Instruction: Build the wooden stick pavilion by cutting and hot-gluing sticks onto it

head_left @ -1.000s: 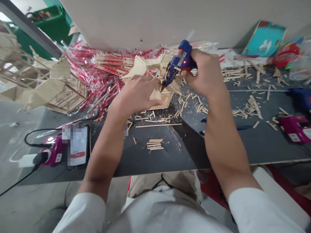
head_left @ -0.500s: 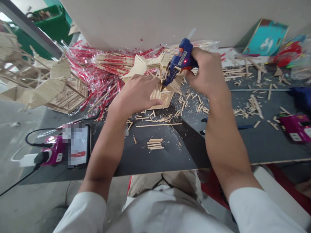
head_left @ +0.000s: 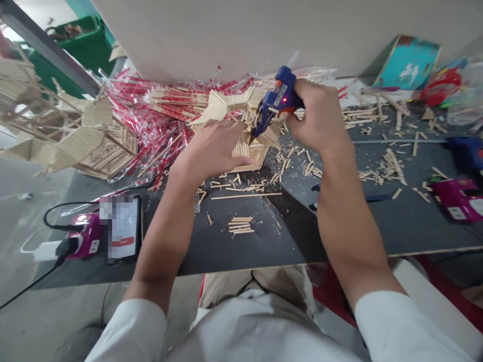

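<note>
My right hand [head_left: 319, 118] is closed round a blue glue gun [head_left: 274, 100] with a red light on its side; its nozzle points down-left onto a small model built of wooden sticks [head_left: 252, 150]. My left hand [head_left: 213, 148] lies flat on that model with fingers stretched out, pressing it to the dark table [head_left: 241, 241]. The nozzle tip sits just beyond my left fingertips. A star-shaped stick piece [head_left: 222, 103] stands right behind the model.
Loose stick offcuts [head_left: 241, 224] litter the table. Red-and-clear packets of sticks [head_left: 151, 128] pile at the back left beside larger stick structures [head_left: 86, 146]. A phone [head_left: 121, 229] and a pink device [head_left: 83, 240] lie at left; another pink device [head_left: 458, 198] at right.
Almost nothing differs; the glue gun and my right hand have shifted very slightly left, and the view has tilted a little. My left hand stays on the model.
</note>
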`<action>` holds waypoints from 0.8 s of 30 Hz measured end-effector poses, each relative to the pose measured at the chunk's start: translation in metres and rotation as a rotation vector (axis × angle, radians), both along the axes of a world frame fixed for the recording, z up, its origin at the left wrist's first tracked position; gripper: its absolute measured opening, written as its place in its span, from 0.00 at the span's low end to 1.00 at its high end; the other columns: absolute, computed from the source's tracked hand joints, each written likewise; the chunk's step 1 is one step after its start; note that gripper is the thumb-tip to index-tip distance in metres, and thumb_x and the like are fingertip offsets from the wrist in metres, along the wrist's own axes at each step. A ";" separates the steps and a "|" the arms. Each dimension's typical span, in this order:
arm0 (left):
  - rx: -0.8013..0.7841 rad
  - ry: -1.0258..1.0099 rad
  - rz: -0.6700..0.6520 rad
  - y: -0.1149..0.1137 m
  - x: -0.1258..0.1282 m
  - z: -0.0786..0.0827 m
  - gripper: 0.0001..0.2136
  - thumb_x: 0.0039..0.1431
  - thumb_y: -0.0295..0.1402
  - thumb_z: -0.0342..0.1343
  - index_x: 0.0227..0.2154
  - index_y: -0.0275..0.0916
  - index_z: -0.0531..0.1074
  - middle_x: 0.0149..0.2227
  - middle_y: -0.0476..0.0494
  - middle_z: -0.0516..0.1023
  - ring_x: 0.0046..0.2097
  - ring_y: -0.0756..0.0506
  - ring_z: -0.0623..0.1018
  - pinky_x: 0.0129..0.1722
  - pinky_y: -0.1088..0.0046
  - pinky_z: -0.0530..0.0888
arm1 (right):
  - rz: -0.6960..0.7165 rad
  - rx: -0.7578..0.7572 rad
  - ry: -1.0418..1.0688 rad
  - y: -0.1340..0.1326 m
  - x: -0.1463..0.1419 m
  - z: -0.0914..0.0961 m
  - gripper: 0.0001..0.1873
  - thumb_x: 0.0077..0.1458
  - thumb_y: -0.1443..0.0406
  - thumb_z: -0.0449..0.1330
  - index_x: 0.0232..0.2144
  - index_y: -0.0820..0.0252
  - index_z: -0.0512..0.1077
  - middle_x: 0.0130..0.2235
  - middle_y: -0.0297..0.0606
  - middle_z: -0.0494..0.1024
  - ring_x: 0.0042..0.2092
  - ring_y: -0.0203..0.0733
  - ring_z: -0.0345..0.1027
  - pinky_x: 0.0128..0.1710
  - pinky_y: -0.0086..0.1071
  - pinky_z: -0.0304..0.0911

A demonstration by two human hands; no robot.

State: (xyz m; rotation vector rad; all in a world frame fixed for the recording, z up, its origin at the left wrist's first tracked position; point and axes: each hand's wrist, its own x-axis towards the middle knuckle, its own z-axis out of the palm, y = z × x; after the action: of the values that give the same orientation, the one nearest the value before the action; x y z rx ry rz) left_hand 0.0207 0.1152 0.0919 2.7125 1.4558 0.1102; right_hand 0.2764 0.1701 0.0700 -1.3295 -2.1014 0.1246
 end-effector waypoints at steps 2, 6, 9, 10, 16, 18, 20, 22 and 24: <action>0.001 -0.002 0.003 0.001 0.000 0.000 0.26 0.69 0.55 0.56 0.60 0.43 0.72 0.57 0.38 0.81 0.61 0.32 0.77 0.63 0.55 0.69 | 0.006 -0.001 0.013 0.001 0.000 -0.001 0.12 0.57 0.50 0.65 0.42 0.41 0.72 0.45 0.44 0.82 0.53 0.69 0.73 0.47 0.58 0.68; -0.002 -0.011 0.000 0.002 0.001 -0.002 0.26 0.68 0.55 0.57 0.60 0.43 0.74 0.56 0.37 0.81 0.61 0.30 0.78 0.64 0.54 0.69 | 0.005 0.005 0.005 0.000 0.000 0.000 0.12 0.58 0.51 0.66 0.42 0.42 0.72 0.44 0.45 0.82 0.53 0.69 0.72 0.48 0.58 0.69; -0.014 -0.049 0.016 0.003 0.001 -0.004 0.27 0.66 0.55 0.58 0.60 0.43 0.74 0.55 0.37 0.82 0.62 0.29 0.77 0.65 0.53 0.68 | 0.003 0.004 -0.012 -0.001 -0.001 0.001 0.11 0.58 0.52 0.65 0.42 0.42 0.72 0.45 0.45 0.82 0.53 0.69 0.72 0.50 0.58 0.68; -0.017 -0.057 0.018 0.003 0.001 -0.004 0.28 0.66 0.55 0.58 0.60 0.43 0.74 0.55 0.37 0.82 0.62 0.29 0.77 0.65 0.53 0.67 | 0.005 0.003 -0.010 -0.001 -0.001 0.002 0.10 0.58 0.53 0.64 0.42 0.42 0.72 0.46 0.45 0.82 0.53 0.69 0.72 0.50 0.59 0.68; -0.040 -0.048 -0.026 0.006 -0.009 -0.004 0.33 0.64 0.56 0.59 0.65 0.43 0.70 0.60 0.38 0.80 0.64 0.30 0.77 0.66 0.56 0.68 | 0.025 0.004 0.033 0.000 0.000 0.000 0.11 0.58 0.52 0.64 0.42 0.42 0.72 0.46 0.46 0.81 0.55 0.70 0.72 0.47 0.58 0.68; -0.047 -0.035 -0.039 0.008 -0.011 -0.004 0.34 0.64 0.55 0.60 0.66 0.42 0.69 0.62 0.38 0.79 0.65 0.31 0.76 0.66 0.57 0.68 | -0.004 0.028 0.019 0.000 0.001 0.001 0.13 0.59 0.50 0.64 0.44 0.42 0.72 0.46 0.46 0.82 0.54 0.70 0.72 0.47 0.58 0.68; -0.045 -0.031 -0.039 0.009 -0.012 -0.004 0.32 0.64 0.54 0.60 0.66 0.43 0.69 0.63 0.39 0.79 0.66 0.32 0.76 0.67 0.57 0.68 | -0.041 0.058 0.007 -0.003 0.002 0.002 0.16 0.60 0.49 0.63 0.48 0.41 0.72 0.46 0.45 0.82 0.55 0.70 0.72 0.47 0.57 0.69; -0.043 -0.025 -0.036 0.009 -0.012 -0.003 0.31 0.65 0.53 0.60 0.65 0.44 0.70 0.62 0.40 0.79 0.66 0.33 0.76 0.67 0.56 0.68 | -0.072 0.080 -0.002 -0.006 0.003 0.006 0.18 0.62 0.48 0.61 0.52 0.39 0.72 0.47 0.45 0.82 0.56 0.70 0.71 0.47 0.58 0.68; -0.045 -0.007 -0.038 0.008 -0.011 -0.001 0.30 0.66 0.53 0.59 0.66 0.42 0.70 0.61 0.38 0.79 0.66 0.33 0.76 0.67 0.57 0.69 | -0.087 0.081 -0.031 -0.010 0.003 0.010 0.20 0.64 0.48 0.59 0.56 0.38 0.71 0.47 0.46 0.82 0.58 0.71 0.69 0.47 0.58 0.68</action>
State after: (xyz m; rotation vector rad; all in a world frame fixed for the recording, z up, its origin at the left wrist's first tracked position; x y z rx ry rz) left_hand 0.0101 0.1234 0.0905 2.6992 1.3873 0.0837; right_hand 0.2792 0.1604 0.0797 -1.3797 -2.0477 -0.0179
